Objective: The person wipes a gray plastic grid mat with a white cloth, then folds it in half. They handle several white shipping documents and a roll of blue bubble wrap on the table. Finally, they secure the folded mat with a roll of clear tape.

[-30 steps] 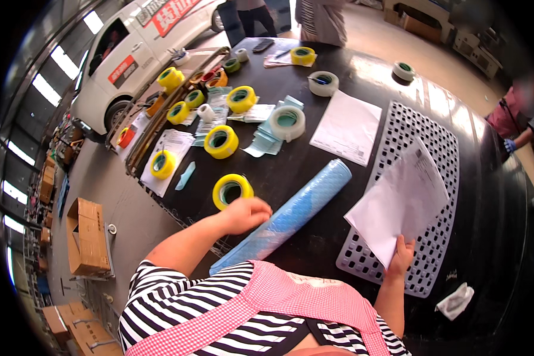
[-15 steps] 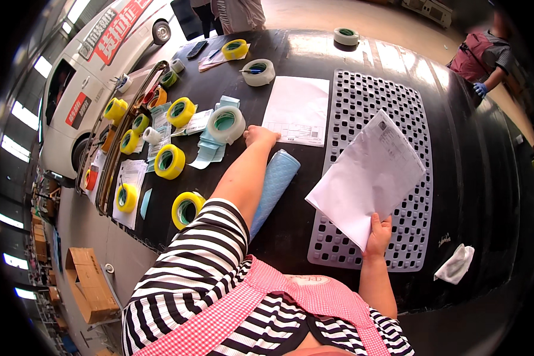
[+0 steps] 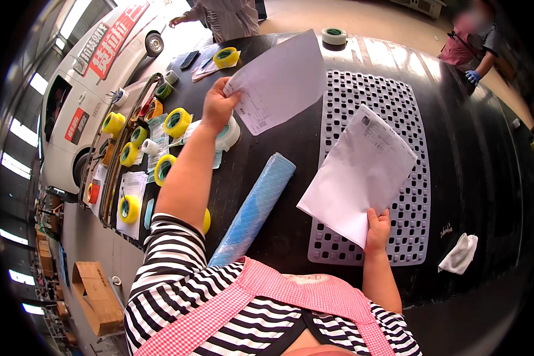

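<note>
My left hand (image 3: pixel 218 108) is closed on the edge of a white printed sheet of paper (image 3: pixel 288 80), held up above the far part of the dark table. In my right hand (image 3: pixel 377 228) a second white sheet (image 3: pixel 360 175), which looks folded or layered, is gripped between thumb and fingers at its lower corner. That sheet hangs over a grey mat with rows of holes (image 3: pixel 397 237). Between my arms lies a rolled light-blue sheet (image 3: pixel 258 204). Behind my left wrist a large roll of clear tape (image 3: pixel 228 136) is partly hidden.
Yellow tape rolls (image 3: pixel 178 121) and papers crowd the table's left side, by a metal rack (image 3: pixel 110 196). A tape roll (image 3: pixel 334 37) stands at the far edge, a white cloth (image 3: pixel 458 254) at the right. Two people (image 3: pixel 471 44) stand beyond; a van (image 3: pixel 80 101) is at left.
My left hand has lifted the white sheet off the table and raised it up and leftward. My right hand with its sheet has barely moved. A person at the back has stretched out an arm.
</note>
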The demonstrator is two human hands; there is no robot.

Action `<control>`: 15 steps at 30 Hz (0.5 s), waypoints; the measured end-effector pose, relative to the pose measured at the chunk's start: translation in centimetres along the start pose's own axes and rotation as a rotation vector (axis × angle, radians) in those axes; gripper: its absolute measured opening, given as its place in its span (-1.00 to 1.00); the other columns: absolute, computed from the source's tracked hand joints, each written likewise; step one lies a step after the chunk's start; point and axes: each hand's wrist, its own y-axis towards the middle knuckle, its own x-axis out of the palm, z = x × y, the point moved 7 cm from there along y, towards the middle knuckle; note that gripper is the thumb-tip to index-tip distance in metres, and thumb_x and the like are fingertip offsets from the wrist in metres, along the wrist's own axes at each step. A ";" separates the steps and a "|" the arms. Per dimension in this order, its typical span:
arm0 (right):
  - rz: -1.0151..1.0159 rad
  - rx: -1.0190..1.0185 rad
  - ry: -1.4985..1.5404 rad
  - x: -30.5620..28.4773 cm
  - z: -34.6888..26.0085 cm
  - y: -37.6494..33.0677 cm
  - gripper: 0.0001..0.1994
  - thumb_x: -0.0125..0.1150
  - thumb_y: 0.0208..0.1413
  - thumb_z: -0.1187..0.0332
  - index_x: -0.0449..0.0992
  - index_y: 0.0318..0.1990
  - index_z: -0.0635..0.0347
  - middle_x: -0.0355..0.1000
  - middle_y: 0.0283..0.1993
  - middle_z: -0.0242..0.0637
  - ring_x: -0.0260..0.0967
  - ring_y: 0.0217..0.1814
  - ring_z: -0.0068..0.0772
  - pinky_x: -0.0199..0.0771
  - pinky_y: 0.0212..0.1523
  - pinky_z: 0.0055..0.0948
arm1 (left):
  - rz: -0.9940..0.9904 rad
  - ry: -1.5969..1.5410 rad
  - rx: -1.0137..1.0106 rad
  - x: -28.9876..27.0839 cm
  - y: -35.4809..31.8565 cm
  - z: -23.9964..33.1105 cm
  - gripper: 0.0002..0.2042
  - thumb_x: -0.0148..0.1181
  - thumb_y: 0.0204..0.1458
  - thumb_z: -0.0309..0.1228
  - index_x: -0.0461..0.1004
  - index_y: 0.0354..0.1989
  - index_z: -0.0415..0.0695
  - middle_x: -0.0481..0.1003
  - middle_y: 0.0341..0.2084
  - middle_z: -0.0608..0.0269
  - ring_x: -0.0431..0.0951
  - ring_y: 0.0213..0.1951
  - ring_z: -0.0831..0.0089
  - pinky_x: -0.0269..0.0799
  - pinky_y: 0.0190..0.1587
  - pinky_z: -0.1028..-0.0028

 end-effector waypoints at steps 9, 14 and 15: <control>-0.051 -0.208 -0.137 4.1 -4.6 1.9 -0.69 -0.01 0.30 0.61 0.38 0.17 0.31 0.49 0.11 -0.22 0.47 0.08 -0.41 0.43 0.17 -0.39 | -0.284 0.204 -0.022 -9.5 -7.0 18.5 -0.76 0.29 0.19 -0.44 0.50 0.00 -0.18 0.60 -0.22 0.36 0.56 -0.17 0.64 0.48 -0.02 0.51; -0.316 -0.121 -0.226 11.0 -5.5 1.7 -0.69 -0.02 0.28 0.63 0.42 0.15 0.30 0.52 0.08 -0.26 0.46 0.07 -0.50 0.42 0.13 -0.47 | -0.417 0.268 -0.132 -6.6 -8.9 20.1 -0.81 0.29 0.14 -0.50 0.57 -0.07 -0.16 0.60 -0.22 0.40 0.56 -0.16 0.64 0.47 -0.01 0.54; -0.382 -0.103 -0.217 12.5 -4.7 1.2 -0.69 -0.01 0.28 0.64 0.43 0.15 0.30 0.53 0.07 -0.28 0.46 0.06 -0.52 0.41 0.12 -0.49 | -0.493 0.271 -0.133 -5.6 -9.1 20.3 -0.85 0.30 0.14 -0.47 0.57 -0.14 -0.17 0.58 -0.28 0.45 0.52 -0.21 0.69 0.45 -0.07 0.58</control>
